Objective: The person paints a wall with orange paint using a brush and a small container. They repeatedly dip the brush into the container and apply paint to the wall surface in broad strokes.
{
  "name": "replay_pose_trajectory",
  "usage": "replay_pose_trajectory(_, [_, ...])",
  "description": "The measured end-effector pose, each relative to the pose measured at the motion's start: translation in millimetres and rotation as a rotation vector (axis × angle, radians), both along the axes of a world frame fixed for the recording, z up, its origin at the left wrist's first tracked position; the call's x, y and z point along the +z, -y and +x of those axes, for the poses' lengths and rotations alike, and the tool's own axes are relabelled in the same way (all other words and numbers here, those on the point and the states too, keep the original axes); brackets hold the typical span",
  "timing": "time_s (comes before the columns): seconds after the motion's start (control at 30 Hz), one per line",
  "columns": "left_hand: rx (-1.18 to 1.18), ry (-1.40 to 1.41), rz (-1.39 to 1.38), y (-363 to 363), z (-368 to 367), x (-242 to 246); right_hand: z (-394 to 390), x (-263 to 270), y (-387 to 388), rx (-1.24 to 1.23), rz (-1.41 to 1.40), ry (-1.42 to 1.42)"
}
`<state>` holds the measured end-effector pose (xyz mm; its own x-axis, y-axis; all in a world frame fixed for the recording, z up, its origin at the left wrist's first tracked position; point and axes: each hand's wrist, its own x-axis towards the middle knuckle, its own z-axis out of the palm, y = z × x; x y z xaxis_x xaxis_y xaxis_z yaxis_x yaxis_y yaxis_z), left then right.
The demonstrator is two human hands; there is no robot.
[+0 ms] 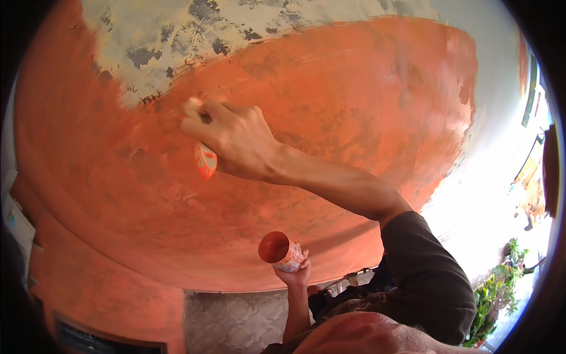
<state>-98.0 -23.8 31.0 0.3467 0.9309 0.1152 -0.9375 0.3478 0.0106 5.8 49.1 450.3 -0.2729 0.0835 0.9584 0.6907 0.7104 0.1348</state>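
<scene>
My right hand (241, 137) grips a paintbrush whose paint-smeared handle (206, 160) sticks out below the fist. Its pale, blurred head (193, 108) is at the wall, near the ragged border between orange paint (336, 97) and a bare, flaking cream-grey patch (177, 35). Lower down, close to my body, my left hand (297, 275) holds a paint-smeared cylindrical container (292, 258). Its mouth is tilted toward the camera, and the inside is coated orange. How much paint it holds is hard to tell.
A pale unpainted band (495, 66) borders the orange at the right. Green plants (495, 287) grow at the lower right, beside strong glare. At the bottom are a grey patterned surface (234, 316) and a dark framed opening (106, 340).
</scene>
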Motion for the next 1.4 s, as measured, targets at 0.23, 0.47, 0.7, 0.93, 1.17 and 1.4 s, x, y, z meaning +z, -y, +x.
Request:
replay_pose_trajectory(0.23, [0.004,-0.011,0.013,3,-1,1,174,2,28,-0.115,-0.172,-0.637])
replay_pose_trajectory(0.47, [-0.112,-0.028,0.037,-6,32,7,307,14,93,-0.764,-0.048,-0.936])
replay_pose_trajectory(0.7, [-0.176,0.003,0.041,-8,62,19,190,-1,34,-0.466,0.212,-0.261])
replay_pose_trajectory(0.93, [-0.142,-0.020,0.000,-4,62,13,99,13,14,0.061,-0.054,-0.044])
replay_pose_trajectory(1.17, [-0.172,-0.015,-0.053,-6,60,6,315,24,64,-0.147,0.171,-0.760])
replay_pose_trajectory(1.4, [-0.199,0.002,-0.001,-13,73,15,293,29,61,-0.410,0.160,-0.895])
